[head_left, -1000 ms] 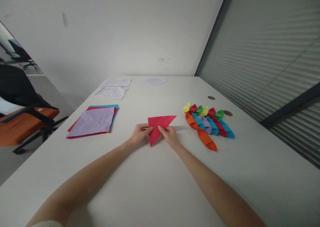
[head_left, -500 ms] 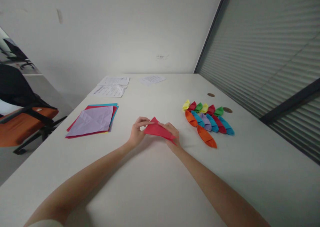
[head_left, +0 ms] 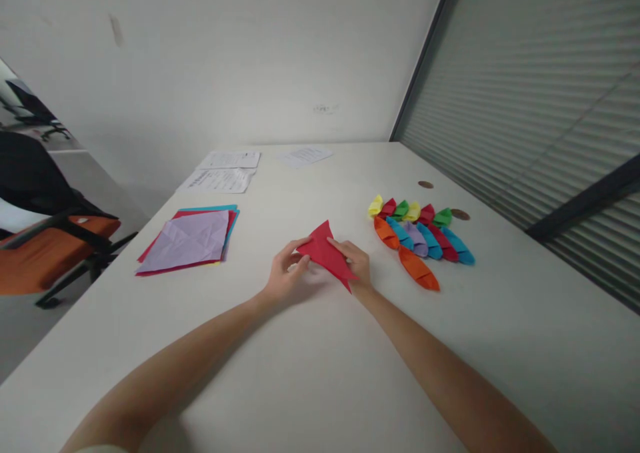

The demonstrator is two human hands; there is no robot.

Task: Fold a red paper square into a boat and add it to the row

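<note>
A red paper folded into a triangle (head_left: 326, 252) is lifted a little off the white table (head_left: 310, 366), one point up and one point toward me. My left hand (head_left: 287, 277) pinches its left corner with curled fingers. On the right side my right hand (head_left: 356, 262) grips its edge, thumb on top. Both hands are closed on the paper.
A stack of coloured sheets with a creased lilac one on top (head_left: 189, 241) lies to the left. Several folded paper boats in mixed colours (head_left: 420, 238) sit in rows to the right. Printed papers (head_left: 220, 180) lie at the far edge. An orange office chair (head_left: 45, 246) stands left of the table.
The red triangle, flat on the table a second ago, has been lifted and turned over between both hands; its long point now faces me.
</note>
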